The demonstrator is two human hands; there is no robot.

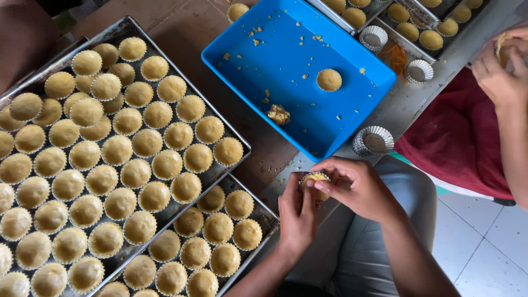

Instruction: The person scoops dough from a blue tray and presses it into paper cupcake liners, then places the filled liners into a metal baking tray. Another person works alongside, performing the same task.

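My left hand [297, 212] and my right hand [355, 187] meet over my lap, both closed around one small fluted tin cup of pale dough [315, 184]. My right fingers press on its top while my left hand cradles it from below. Just left of my hands lies a metal tray [268, 217] with several dough-filled cups [218, 227]. Above it, a larger metal tray [240, 144] holds many more of the same cups. A blue plastic tub [286, 60] beyond my hands holds one filled cup [329, 80], a dough lump [279, 114] and crumbs.
Empty fluted tins stand near the tub: one by its near corner [374, 141], two more at the back [419, 71], [374, 38]. More trays of filled cups [421, 33] sit at the top. Another person's hands [503, 69] work at the right, above a red cloth [456, 137].
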